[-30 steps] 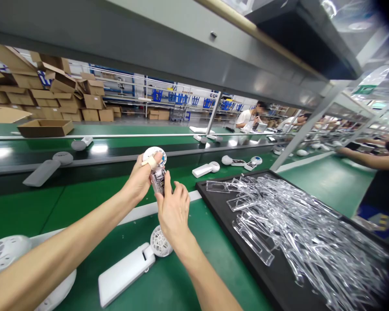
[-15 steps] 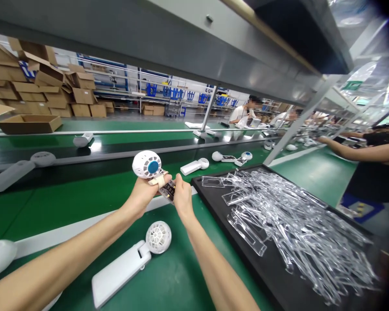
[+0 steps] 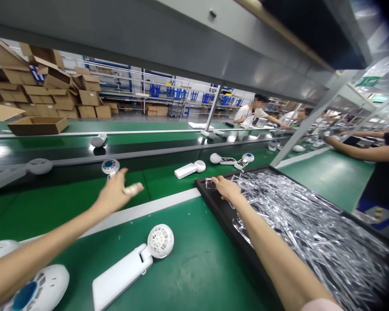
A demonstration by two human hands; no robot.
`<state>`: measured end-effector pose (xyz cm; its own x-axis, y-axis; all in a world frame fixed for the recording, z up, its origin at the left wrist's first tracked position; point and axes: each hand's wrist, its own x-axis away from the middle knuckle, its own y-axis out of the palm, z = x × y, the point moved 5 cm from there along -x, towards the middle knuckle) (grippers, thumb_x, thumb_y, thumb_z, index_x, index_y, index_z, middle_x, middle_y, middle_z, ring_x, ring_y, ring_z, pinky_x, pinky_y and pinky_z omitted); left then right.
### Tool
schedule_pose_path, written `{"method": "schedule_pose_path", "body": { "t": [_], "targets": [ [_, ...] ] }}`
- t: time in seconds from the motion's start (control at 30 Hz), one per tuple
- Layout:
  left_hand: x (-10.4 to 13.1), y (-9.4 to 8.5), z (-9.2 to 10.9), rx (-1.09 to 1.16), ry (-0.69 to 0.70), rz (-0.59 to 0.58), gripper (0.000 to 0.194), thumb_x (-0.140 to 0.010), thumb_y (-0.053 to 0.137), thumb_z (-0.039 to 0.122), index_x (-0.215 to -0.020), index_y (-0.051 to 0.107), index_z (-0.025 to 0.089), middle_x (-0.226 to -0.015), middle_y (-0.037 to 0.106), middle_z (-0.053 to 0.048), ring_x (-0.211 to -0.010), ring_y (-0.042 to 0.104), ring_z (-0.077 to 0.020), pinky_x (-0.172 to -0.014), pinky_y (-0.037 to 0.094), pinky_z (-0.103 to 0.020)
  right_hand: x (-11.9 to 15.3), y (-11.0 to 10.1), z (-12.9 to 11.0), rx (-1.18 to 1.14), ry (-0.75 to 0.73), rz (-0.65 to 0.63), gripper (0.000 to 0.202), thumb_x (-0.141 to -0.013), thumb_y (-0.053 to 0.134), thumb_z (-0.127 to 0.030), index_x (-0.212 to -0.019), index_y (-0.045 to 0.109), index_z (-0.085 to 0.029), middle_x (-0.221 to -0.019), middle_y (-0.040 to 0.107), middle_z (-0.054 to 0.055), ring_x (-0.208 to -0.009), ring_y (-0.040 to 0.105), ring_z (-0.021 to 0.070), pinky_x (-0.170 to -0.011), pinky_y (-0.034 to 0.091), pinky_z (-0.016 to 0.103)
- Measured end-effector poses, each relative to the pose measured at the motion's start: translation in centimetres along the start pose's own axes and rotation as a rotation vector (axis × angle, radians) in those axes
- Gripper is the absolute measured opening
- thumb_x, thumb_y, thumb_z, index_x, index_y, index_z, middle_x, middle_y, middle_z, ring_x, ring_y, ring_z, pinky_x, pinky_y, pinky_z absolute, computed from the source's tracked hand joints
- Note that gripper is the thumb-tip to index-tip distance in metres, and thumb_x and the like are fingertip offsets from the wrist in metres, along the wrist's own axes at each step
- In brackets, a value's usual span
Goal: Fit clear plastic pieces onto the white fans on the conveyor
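My left hand (image 3: 114, 193) is over the green belt, fingers spread and holding nothing, with a beige wrap on its thumb. Just beyond its fingertips lies a small white handheld fan (image 3: 110, 166) with a blue centre, its lower part hidden by the hand. Over the near left corner of the black tray, my right hand (image 3: 227, 190) has its fingers closed on a clear plastic frame (image 3: 209, 183); most of the frame is covered. Another white fan (image 3: 121, 276) with a spoked round head lies on the green bench between my forearms.
A heap of clear plastic frames (image 3: 298, 224) fills the black tray (image 3: 227, 218). More fans, one a white folded fan (image 3: 189, 169), lie along the belt. A slanted metal post (image 3: 311, 119) rises behind the tray. At the right a co-worker's arm (image 3: 356, 151) reaches in.
My left hand has let go of the open-bodied fan, now on the belt, and drawn left. My right hand has moved from that fan to the tray's clear frame.
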<state>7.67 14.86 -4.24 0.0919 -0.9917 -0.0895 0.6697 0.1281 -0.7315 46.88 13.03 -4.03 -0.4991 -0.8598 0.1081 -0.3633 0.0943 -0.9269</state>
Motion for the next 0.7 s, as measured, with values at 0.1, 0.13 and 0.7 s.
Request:
{"method": "schedule_pose_path", "body": {
  "t": [0.1,0.13,0.7],
  "targets": [
    [7.3,4.1,3.5,0.019,0.278,-0.430,0.084,-0.066,0.062,0.063,-0.139,0.045,0.024,-0.117,0.059,-0.017,-0.104,0.059,-0.0369,-0.085,0.047,-0.044,-1.3,0.6,1.5,-0.008,0.059,-0.063,0.036,-0.094,0.053,-0.042,-0.116,0.058,-0.015,-0.112,0.063,0.008,-0.097,0.063,0.0204,-0.087,0.050,0.044],
    [10.0,5.8,4.6,-0.041,0.379,-0.601,0.088,-0.059,0.070,0.058,-0.138,0.047,0.027,-0.117,0.058,-0.016,-0.103,0.059,-0.0376,-0.084,0.047,-0.045,-1.5,0.8,1.9,-0.020,0.075,-0.071,0.035,-0.093,0.054,-0.041,-0.116,0.058,-0.016,-0.112,0.062,0.007,-0.095,0.063,0.0192,-0.084,0.052,0.041],
    [6.0,2.2,7.5,1.188,-0.072,-0.551,0.066,-0.058,0.080,0.035,-0.116,0.048,0.027,-0.095,0.064,-0.004,-0.079,0.064,-0.0190,-0.068,0.051,-0.029,13.9,0.3,-2.8,-0.196,-0.681,0.290,0.054,-0.086,0.031,-0.013,-0.139,0.039,-0.018,-0.110,0.060,0.011,-0.085,0.063,0.0217,-0.077,0.051,0.035]
  ]
}}
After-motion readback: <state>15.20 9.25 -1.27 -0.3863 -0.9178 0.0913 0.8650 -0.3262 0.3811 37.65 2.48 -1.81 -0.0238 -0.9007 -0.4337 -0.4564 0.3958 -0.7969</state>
